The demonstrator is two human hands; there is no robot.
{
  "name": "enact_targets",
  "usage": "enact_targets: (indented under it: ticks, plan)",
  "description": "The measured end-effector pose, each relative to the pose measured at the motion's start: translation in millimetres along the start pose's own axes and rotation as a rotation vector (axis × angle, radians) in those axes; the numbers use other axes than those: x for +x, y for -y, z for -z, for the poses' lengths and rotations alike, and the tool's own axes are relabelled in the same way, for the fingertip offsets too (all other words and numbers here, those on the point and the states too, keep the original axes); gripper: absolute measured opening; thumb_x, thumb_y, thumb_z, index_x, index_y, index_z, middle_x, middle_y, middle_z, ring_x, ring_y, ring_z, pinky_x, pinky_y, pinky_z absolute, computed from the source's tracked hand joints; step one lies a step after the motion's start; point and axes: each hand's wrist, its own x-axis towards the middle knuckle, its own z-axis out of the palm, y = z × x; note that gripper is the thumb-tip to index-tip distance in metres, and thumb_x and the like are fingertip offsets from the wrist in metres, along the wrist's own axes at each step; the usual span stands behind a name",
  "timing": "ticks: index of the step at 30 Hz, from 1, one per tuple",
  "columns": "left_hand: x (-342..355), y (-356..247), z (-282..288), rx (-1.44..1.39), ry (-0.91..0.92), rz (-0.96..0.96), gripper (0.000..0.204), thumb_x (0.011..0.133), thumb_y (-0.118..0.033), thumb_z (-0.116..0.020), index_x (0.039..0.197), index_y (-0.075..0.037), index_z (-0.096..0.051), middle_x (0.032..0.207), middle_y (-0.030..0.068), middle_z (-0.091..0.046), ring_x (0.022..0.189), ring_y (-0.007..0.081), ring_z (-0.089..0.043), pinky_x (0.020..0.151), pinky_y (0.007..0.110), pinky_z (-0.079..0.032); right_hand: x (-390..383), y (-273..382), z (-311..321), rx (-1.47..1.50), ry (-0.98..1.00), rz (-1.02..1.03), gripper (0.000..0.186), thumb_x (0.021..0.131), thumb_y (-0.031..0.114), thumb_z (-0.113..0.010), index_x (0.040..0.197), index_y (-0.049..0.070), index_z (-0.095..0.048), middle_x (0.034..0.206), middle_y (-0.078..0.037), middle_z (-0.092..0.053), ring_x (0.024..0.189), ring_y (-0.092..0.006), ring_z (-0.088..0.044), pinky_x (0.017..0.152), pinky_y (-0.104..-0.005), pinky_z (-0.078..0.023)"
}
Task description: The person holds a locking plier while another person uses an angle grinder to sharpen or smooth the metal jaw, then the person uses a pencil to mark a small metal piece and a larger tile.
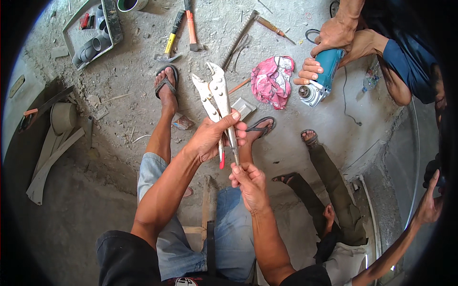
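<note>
A pair of worn locking pliers (220, 90) is held up in front of me, its jaws apart and aimed away from me. My left hand (207, 138) wraps round the handles near their middle. The red-tipped lever (222, 160) sticks out below that hand. With thumb and fingers, my right hand (250, 187) pinches the adjusting screw (236, 157) at the near end of the handle. Nothing shows between the jaws.
A co-worker's hands hold a teal power tool (329, 66) at right, near a crumpled pink cloth (273, 81). Two hammers (168, 45) (191, 28) lie ahead on the rough floor. A tray (118, 35) of grey pipe fittings sits far left. Another person sits at lower right.
</note>
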Motion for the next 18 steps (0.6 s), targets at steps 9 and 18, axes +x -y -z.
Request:
enact_targets:
  ticks: [9, 18]
  plan:
    - [0.7, -3.3, 5.2, 0.003, -0.044, -0.025, 0.023, 0.092, -0.025, -0.06, 0.103, -0.006, -0.053, 0.085, 0.0085, -0.064, 0.067, 0.0183, -0.066, 0.061, 0.032, -0.06, -2.6, 0.4, -19.2, -0.048, -0.091, 0.142, 0.022, 0.091, 0.016, -0.064, 0.102, -0.002, -0.062, 0.084, -0.006, -0.064, 0.069, -0.0063, -0.054, 0.063, -0.0194, -0.043]
    - [3.3, -4.7, 4.4, -0.016, -0.025, -0.052, 0.019, 0.093, -0.023, -0.059, 0.101, -0.006, -0.052, 0.082, 0.0075, -0.064, 0.065, 0.0175, -0.066, 0.059, 0.032, -0.06, 1.1, 1.6, -13.9, 0.033, -0.063, 0.046, 0.022, 0.091, 0.02, -0.064, 0.1, 0.0, -0.063, 0.083, -0.003, -0.064, 0.067, -0.0063, -0.054, 0.062, -0.0194, -0.044]
